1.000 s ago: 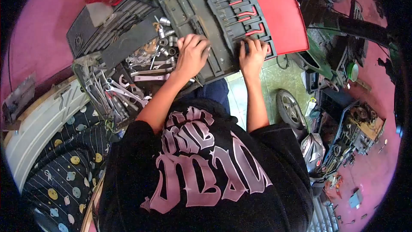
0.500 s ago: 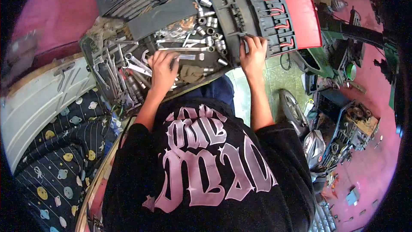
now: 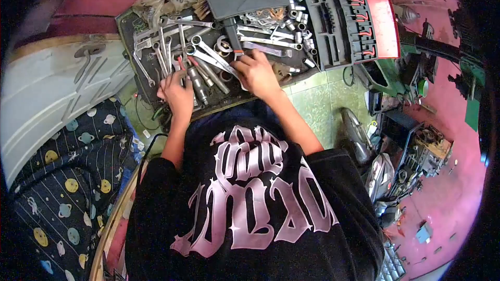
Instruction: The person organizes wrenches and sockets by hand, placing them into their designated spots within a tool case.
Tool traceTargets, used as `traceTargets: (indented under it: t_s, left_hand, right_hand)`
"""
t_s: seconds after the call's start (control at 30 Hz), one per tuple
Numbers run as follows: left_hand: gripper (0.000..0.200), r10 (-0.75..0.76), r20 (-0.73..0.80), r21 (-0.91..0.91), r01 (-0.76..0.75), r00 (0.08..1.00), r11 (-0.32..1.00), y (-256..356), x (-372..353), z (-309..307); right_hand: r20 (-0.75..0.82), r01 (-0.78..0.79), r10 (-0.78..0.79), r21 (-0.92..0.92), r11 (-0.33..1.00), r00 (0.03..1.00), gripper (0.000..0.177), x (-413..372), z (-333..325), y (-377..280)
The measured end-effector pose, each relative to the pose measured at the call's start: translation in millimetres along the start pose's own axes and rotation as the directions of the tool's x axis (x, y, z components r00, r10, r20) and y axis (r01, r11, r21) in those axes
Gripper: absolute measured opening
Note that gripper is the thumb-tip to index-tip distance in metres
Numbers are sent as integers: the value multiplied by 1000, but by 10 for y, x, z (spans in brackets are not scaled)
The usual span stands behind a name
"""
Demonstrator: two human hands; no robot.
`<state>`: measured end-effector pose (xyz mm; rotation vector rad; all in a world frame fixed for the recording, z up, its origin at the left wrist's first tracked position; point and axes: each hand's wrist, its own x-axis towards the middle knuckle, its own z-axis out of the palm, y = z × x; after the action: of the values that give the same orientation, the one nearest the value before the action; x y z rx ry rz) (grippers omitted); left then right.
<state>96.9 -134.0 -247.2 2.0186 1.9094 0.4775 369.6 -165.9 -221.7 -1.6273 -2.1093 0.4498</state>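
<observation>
My left hand (image 3: pixel 177 95) reaches down over the tools at the tray's front left, thumb and fingers apart. Beside its fingertips are red-handled pliers (image 3: pixel 179 63) and a thick metal socket tool (image 3: pixel 197 84). My right hand (image 3: pixel 259 76) has its fingers bent around the lower end of a long ring-ended wrench (image 3: pixel 211 58), which the hand partly hides. Just above those fingers runs a dark handle with an orange band (image 3: pixel 233 34). Flat wrenches (image 3: pixel 271 48) lie to the right of it. More wrenches (image 3: pixel 161 54) lie loosely heaped beyond my left hand.
The tools lie in a dark tray (image 3: pixel 221 105). Loose sockets (image 3: pixel 299 26) line its right part, next to an opened tool case (image 3: pixel 328 26) with red-marked hex keys (image 3: pixel 361 18). A black lid (image 3: pixel 247 0) and a crumpled bag (image 3: pixel 166 1) sit at the back. A white panel (image 3: pixel 62 93) stands left.
My right hand has moved left from the tool case to the wrenches. My left hand has shifted left and down to the tray's front left. The view has turned leftward.
</observation>
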Motion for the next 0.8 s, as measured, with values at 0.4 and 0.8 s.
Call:
traceTargets:
  t_s: [0.4,0.8]
  left_hand:
    - [48,56,77,161,-68,995,985,129,146,179]
    - [51,-15,43,37,13,999,999,99,163,396]
  right_hand:
    - [170,285,-247,-252,925,954,21,870,611,-506]
    - [199,236,-178,-320,918,964,36,957,801,-477]
